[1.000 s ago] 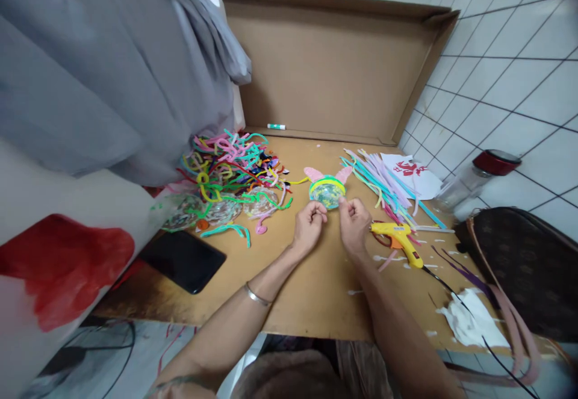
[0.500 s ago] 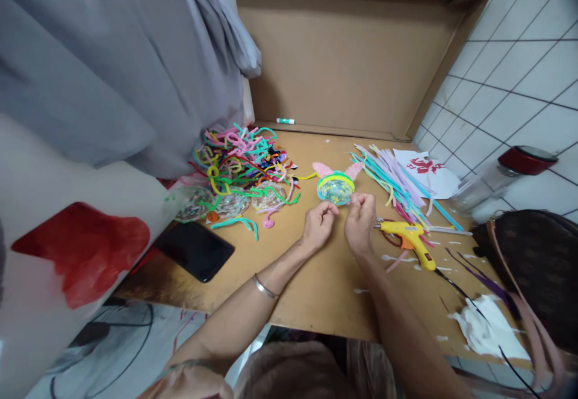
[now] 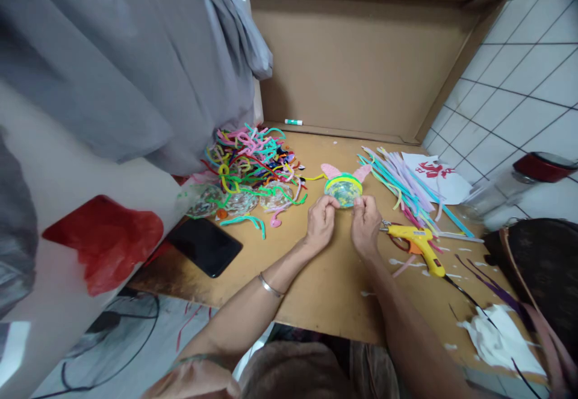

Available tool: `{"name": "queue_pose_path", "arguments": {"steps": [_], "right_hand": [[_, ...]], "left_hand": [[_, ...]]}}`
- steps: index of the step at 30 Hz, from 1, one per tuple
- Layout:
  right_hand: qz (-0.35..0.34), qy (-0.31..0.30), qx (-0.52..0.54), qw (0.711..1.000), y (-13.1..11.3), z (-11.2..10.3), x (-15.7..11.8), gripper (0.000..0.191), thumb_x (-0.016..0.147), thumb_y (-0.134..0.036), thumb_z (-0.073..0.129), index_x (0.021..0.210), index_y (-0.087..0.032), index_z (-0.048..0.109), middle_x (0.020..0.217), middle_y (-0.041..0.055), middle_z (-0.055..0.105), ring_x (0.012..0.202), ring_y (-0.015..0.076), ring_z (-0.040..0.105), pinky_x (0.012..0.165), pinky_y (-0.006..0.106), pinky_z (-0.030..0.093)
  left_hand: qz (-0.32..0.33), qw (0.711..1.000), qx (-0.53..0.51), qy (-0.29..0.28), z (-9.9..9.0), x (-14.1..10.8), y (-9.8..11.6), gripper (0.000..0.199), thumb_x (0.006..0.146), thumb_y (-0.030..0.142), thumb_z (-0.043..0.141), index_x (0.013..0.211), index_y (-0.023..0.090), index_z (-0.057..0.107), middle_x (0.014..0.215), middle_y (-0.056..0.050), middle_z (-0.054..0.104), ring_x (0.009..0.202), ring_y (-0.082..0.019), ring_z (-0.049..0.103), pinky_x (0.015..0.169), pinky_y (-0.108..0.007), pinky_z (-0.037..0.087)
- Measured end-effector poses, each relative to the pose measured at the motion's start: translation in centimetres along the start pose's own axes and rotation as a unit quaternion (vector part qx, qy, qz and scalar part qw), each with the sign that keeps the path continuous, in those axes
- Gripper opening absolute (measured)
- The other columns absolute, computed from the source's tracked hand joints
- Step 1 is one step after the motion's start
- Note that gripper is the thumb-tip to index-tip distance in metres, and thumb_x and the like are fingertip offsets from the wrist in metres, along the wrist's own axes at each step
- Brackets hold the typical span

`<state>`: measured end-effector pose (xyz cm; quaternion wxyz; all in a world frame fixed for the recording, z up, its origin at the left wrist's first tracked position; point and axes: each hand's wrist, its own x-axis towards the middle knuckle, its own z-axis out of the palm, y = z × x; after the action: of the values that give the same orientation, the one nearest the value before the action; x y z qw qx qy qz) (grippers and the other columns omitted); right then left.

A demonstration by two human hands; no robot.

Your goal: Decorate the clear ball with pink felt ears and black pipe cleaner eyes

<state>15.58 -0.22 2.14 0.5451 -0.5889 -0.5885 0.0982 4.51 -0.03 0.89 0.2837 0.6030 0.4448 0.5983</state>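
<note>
The left hand [image 3: 321, 223] and right hand [image 3: 365, 224] pinch the near edge of a round, pink-eared craft [image 3: 344, 194], mid-surface [image 3: 277, 251]; at right is a clear bottle [image 3: 497, 189] with a red lid [image 3: 543, 168], contents hard to make out; nearer, a brown bag [image 3: 542, 278], inside hidden; at left, round see-through pieces [image 3: 244, 202] beside tangled fuzzy stems [image 3: 246, 149].

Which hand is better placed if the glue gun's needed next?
Likely the right hand: the glue gun lies just beside it. The left hand is farther off. Both hands' fingers are at the lower edge of the pink-eared disc.
</note>
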Motion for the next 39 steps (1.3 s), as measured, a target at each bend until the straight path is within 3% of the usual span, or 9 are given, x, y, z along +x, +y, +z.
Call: {"name": "queue_pose_path", "arguments": {"steps": [4, 9, 15, 20, 26, 31, 33, 36, 39], "right_hand": [[-0.009, 0.017, -0.033, 0.999, -0.3, -0.1, 0.0, 0.031, 0.091, -0.043, 0.031, 0.067, -0.024, 0.037, 0.059, -0.0032, 0.044, 0.057, 0.0145, 0.037, 0.057, 0.028, 0.028], [-0.010, 0.023, -0.039, 0.999, -0.8, -0.3, -0.1, 0.036, 0.091, -0.044, 0.034, 0.060, -0.025, 0.032, 0.053, -0.0039, 0.041, 0.053, 0.0132, 0.032, 0.054, 0.028, 0.026], [-0.037, 0.009, -0.009, 0.999, -0.9, 0.5, -0.7, 0.020, 0.090, -0.035, 0.034, 0.073, -0.025, 0.036, 0.067, 0.0004, 0.050, 0.062, 0.0167, 0.045, 0.059, 0.029, 0.035], [-0.059, -0.026, 0.016, 0.998, -0.2, 1.1, -0.6, 0.008, 0.087, -0.022, 0.034, 0.079, -0.025, 0.037, 0.076, 0.0037, 0.054, 0.071, 0.0193, 0.052, 0.067, 0.031, 0.043], [-0.063, -0.018, 0.023, 0.998, 0.0, 0.7, -0.5, 0.017, 0.084, -0.014, 0.034, 0.085, -0.023, 0.048, 0.087, 0.0069, 0.061, 0.084, 0.0201, 0.058, 0.078, 0.032, 0.046], [-0.015, -0.031, -0.037, 0.999, 0.4, -0.9, 1.1, 0.018, 0.088, -0.021, 0.039, 0.095, -0.021, 0.055, 0.091, 0.0068, 0.065, 0.086, 0.0206, 0.060, 0.080, 0.032, 0.047], [0.012, -0.030, -0.108, 0.994, 1.0, -2.4, 3.5, 0.020, 0.088, -0.024, 0.041, 0.100, -0.019, 0.057, 0.091, 0.0071, 0.065, 0.089, 0.0216, 0.060, 0.083, 0.033, 0.046], [0.059, -0.020, -0.249, 0.967, 2.3, -4.7, 8.4, 0.027, 0.088, -0.025, 0.044, 0.111, -0.017, 0.056, 0.111, 0.0116, 0.062, 0.105, 0.0240, 0.056, 0.093, 0.037, 0.041], [0.147, -0.088, -0.384, 0.907, 4.1, -6.0, 12.6, 0.042, 0.086, -0.031, 0.053, 0.125, -0.015, 0.050, 0.132, 0.0158, 0.051, 0.124, 0.0293, 0.045, 0.100, 0.042, 0.036]], "left_hand": [[0.001, 1.000, 0.007, -0.023, 0.2, -0.3, 0.1, 0.021, 0.085, 0.014, 0.035, 0.076, 0.019, 0.054, 0.063, 0.003, 0.050, 0.057, -0.011, 0.045, 0.063, -0.023, 0.038], [0.017, 0.999, 0.011, -0.028, 0.3, -0.5, 0.1, 0.021, 0.086, 0.015, 0.034, 0.078, 0.019, 0.054, 0.068, 0.002, 0.055, 0.062, -0.012, 0.050, 0.066, -0.023, 0.040], [0.029, 0.999, 0.015, -0.022, 0.2, -0.5, -0.3, 0.021, 0.086, 0.018, 0.034, 0.085, 0.018, 0.056, 0.079, -0.002, 0.064, 0.073, -0.013, 0.059, 0.074, -0.023, 0.045], [0.036, 0.998, 0.028, -0.037, 0.3, -0.8, -0.3, 0.021, 0.086, 0.019, 0.036, 0.087, 0.018, 0.057, 0.077, -0.001, 0.065, 0.068, -0.012, 0.060, 0.071, -0.023, 0.047], [0.072, 0.994, 0.045, -0.070, 0.3, -1.1, -0.1, 0.021, 0.085, 0.019, 0.037, 0.086, 0.018, 0.058, 0.079, -0.001, 0.066, 0.070, -0.013, 0.060, 0.071, -0.024, 0.046], [0.044, 0.992, 0.067, -0.096, 0.2, -1.2, -0.1, 0.022, 0.085, 0.020, 0.039, 0.087, 0.018, 0.061, 0.063, 0.004, 0.056, 0.053, -0.011, 0.050, 0.060, -0.023, 0.041], [0.019, 0.997, 0.058, -0.057, 0.1, -0.9, -0.3, 0.021, 0.085, 0.021, 0.041, 0.089, 0.018, 0.061, 0.061, 0.004, 0.052, 0.052, -0.011, 0.047, 0.058, -0.022, 0.040], [-0.002, 0.997, 0.013, 0.079, -0.2, 0.2, -0.9, 0.018, 0.084, 0.025, 0.047, 0.098, 0.019, 0.057, 0.083, -0.001, 0.058, 0.074, -0.013, 0.056, 0.071, -0.024, 0.045], [-0.058, 0.988, -0.032, 0.142, -0.6, 1.6, -2.0, 0.043, 0.076, 0.029, 0.062, 0.116, 0.022, 0.048, 0.114, -0.007, 0.055, 0.100, -0.017, 0.056, 0.088, -0.030, 0.046]]}}
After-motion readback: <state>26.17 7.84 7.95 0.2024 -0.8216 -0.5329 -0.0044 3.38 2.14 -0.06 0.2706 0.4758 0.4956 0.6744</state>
